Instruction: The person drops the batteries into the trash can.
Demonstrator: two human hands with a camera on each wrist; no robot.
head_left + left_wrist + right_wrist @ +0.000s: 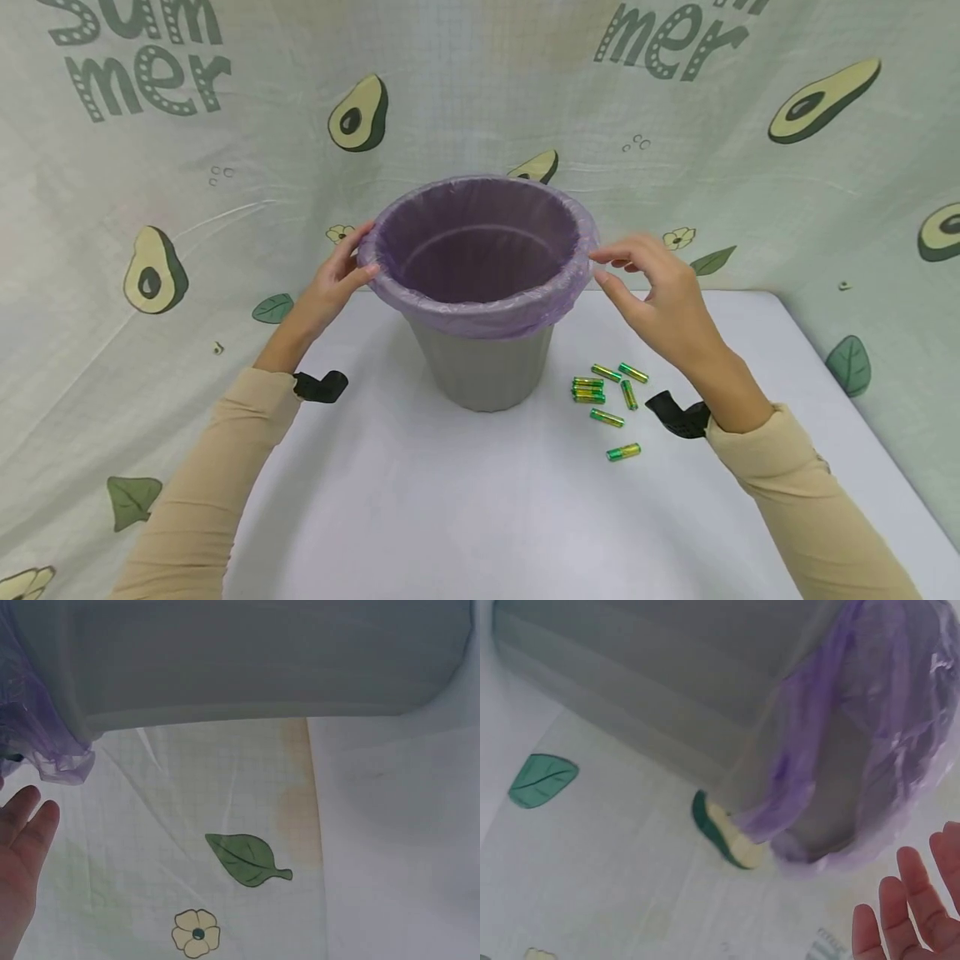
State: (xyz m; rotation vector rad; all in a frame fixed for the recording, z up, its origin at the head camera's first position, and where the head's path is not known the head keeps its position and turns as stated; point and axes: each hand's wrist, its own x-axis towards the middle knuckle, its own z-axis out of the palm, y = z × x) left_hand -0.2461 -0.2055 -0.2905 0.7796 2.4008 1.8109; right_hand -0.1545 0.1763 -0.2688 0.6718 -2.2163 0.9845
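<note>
A grey bin [486,367] stands upright on the white table. Its purple bag [480,312] lines the inside and folds down over the rim. At the left side of the rim is my left hand [330,279], thumb tip against the bag in the head view; the left wrist view shows its fingers [37,829] extended just beside the bag's loose edge. My right hand [656,292] is at the right side of the rim, with thumb and index finger apart. In the right wrist view its fingers [922,896] are spread near the bag.
Several green and yellow batteries [588,392] lie on the white table [450,508] to the right of the bin, below my right hand. A cloth [255,150] printed with avocados and leaves hangs behind the table. Black straps are on both wrists.
</note>
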